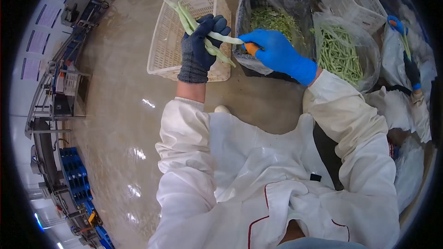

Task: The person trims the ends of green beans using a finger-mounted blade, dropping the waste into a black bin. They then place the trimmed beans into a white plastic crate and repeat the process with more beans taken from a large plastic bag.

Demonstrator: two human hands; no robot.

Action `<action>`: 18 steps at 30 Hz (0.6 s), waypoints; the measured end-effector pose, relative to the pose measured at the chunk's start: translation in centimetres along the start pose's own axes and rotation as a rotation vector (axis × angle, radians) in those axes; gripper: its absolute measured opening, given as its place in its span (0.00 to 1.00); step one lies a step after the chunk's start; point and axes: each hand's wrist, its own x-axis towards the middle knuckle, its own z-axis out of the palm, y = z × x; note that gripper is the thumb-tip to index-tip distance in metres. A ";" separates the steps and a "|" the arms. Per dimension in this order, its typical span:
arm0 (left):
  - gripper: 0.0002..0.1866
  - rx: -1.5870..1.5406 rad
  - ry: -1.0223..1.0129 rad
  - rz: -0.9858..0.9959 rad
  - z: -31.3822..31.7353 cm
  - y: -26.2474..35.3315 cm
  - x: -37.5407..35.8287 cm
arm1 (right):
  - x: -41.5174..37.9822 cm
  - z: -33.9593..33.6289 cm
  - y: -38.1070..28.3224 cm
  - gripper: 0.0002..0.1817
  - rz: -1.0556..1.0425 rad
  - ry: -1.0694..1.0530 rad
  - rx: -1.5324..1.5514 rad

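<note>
Head view: left hand [202, 41] is curling fingers round beans [186, 18]; right hand [279, 54] is pinching one bean [226, 39]; black crate [243, 14] is holding scraps [275, 22]; clear bag [370, 62], more beans [339, 50].

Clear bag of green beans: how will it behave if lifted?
The clear bag will probably sag and fold, as its film looks thin and wrinkled. The loose green beans inside should make it fairly heavy and shifting. With its mouth open, tipping could spill some.
</note>
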 end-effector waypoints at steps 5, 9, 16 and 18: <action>0.19 0.329 -0.069 -0.092 0.7 0.2 -0.8 | -0.3 -0.9 -0.7 0.12 -0.231 -0.292 -0.358; 0.21 0.549 -0.183 -0.165 1.1 0.0 -1.6 | -0.9 0.0 -0.4 0.13 -0.198 -0.301 -0.402; 0.17 0.872 -0.287 -0.379 -0.8 0.1 -2.8 | 1.7 -5.8 5.5 0.13 0.131 0.315 -0.255; 0.17 0.945 -0.277 -0.403 -1.4 0.1 -2.7 | 1.9 -8.0 6.2 0.13 0.247 0.398 -0.261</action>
